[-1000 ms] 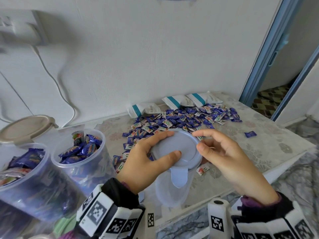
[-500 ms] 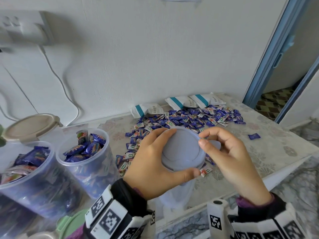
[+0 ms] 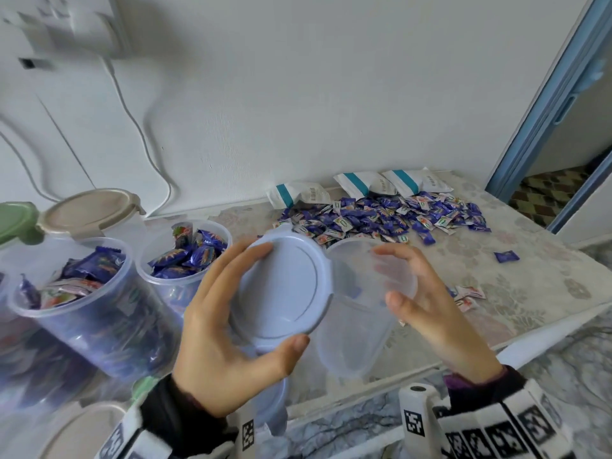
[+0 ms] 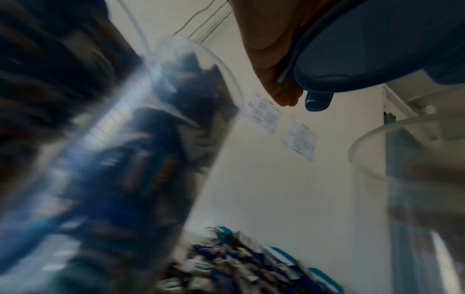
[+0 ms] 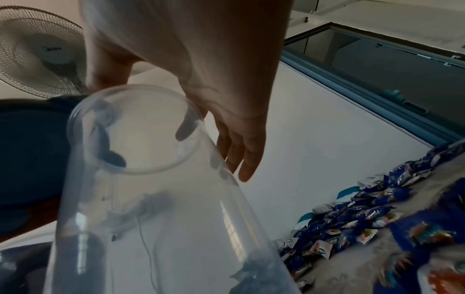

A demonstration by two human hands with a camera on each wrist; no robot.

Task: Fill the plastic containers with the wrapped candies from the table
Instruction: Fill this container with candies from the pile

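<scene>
My left hand [image 3: 280, 298] grips a round lavender lid [image 3: 284, 273], thumb under its near edge and fingers over the far edge, tilted and held left of an empty clear container [image 3: 351, 339]. The lid [image 4: 377, 49] shows dark from below in the left wrist view. That container stands near the table's front edge with its mouth uncovered. My right hand [image 3: 389, 274] hovers at its rim with fingers relaxed, holding nothing; its fingers [image 5: 241, 159] hang beside the container [image 5: 151, 179]. A pile of blue wrapped candies [image 3: 381, 220] lies behind on the table [image 3: 530, 293].
Two clear containers [image 3: 82, 293] [image 3: 185, 260] filled with candies stand at the left, with beige [image 3: 89, 210] and green [image 3: 13, 223] lids behind them. White-and-teal packets [image 3: 357, 185] lie by the wall. A stray candy [image 3: 506, 256] lies at right. A doorway [image 3: 563, 160] opens at right.
The lid has come off the empty container and moved left, tilted in my left hand. My right hand has let go of the lid's tab and opened by the rim.
</scene>
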